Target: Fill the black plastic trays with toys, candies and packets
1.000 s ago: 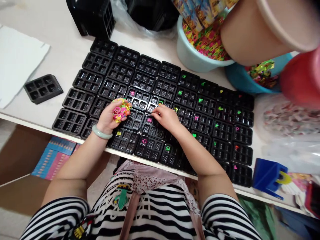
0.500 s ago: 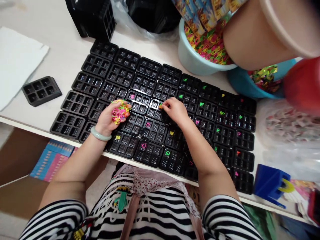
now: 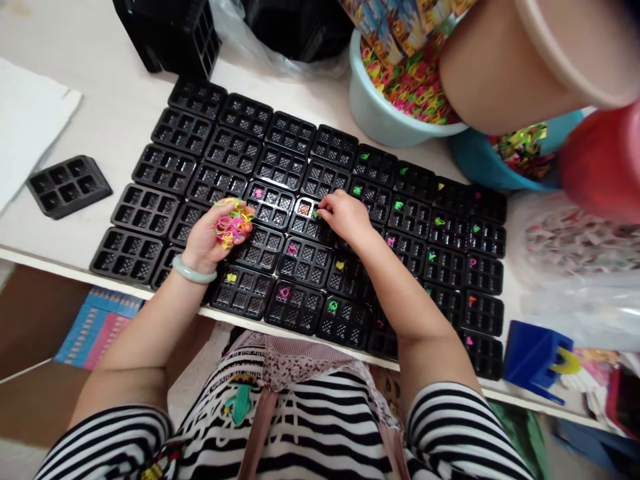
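Looking at tiny plastic rings (image 3: 231,228), bright pink, yellow, green and orange, heaped loosely in the left hand (image 3: 205,233). And over to a green piece (image 3: 316,214), small and vivid, right above a glossy black tray (image 3: 314,230) in the middle of the tabletop rows, with an orange piece (image 3: 303,209) in the upper-left compartment.

Left hand cupped open, palm up, fingers curved around the heap, a pale bangle (image 3: 194,269) at the wrist. Right hand (image 3: 345,215) reaching in palm down, thumb and forefinger pinched together on the green piece, at the tray's right side. Hard to tell whether touching the tray or just above.

Now the lie of things: tray flat, long axis running left to right, right end angled slightly toward the person. Rings pointing every which way. Green piece too small to read for direction.
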Demonstrator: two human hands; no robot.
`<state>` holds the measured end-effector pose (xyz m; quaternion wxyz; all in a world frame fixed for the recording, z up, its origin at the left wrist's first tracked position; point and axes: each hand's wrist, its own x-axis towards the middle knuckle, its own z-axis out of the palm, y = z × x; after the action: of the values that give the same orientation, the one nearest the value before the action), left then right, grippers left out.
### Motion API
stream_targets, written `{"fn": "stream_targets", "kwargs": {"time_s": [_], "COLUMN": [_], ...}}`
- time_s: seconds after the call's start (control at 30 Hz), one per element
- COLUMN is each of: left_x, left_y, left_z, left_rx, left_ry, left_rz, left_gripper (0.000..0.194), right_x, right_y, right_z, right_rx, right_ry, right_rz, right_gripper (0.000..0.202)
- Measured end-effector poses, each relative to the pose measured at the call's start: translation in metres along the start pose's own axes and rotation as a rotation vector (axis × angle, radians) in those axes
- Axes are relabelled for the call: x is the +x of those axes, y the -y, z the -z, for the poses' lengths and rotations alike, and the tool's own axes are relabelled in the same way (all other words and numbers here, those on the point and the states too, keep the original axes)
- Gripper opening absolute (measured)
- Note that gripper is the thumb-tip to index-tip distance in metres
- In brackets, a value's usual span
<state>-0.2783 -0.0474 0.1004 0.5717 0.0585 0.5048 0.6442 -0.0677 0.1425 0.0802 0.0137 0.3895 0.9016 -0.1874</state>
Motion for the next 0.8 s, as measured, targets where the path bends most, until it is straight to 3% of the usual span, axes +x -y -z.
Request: {"fn": "stream_targets", "kwargs": {"time_s": [0.13, 0.23, 0.4, 0.53, 0.63, 0.8], "left_x": [0.005, 0.01, 0.024, 0.039, 0.048, 0.058], "left_y": [0.004, 0.004, -0.002, -0.006, -0.008, -0.014], "left_z": [0.0, -0.002, -0.013, -0.031, -0.039, -0.042], "left_rx": [-0.001, 0.009, 0.009, -0.003, -0.026, -0.083], "left_ry": [0.023, 0.027, 0.03, 0.046, 0.04, 0.035], "left_rz": [-0.022, -0.006, 0.043, 0.079, 0.095, 0.092], "left_gripper": [0.014, 0.015, 0.014, 0.013, 0.013, 0.009], "right_x": [-0.006, 0.0, 0.046, 0.084, 0.088, 0.072], "right_y": [0.003, 0.002, -0.007, -0.002, 0.017, 0.051], "right_z": [0.0, 0.003, 0.013, 0.016, 0.011, -0.01], "right_rx": [-0.067, -0.017, 0.082, 0.112, 0.331, 0.816], "right_ry": [0.052, 0.021, -0.143, -0.157, -0.121, 0.113], "right_rz": [0.005, -0.006, 0.019, 0.002, 0.096, 0.262], "right_gripper": [0.018, 0.019, 0.015, 0.011, 0.012, 0.028]}}
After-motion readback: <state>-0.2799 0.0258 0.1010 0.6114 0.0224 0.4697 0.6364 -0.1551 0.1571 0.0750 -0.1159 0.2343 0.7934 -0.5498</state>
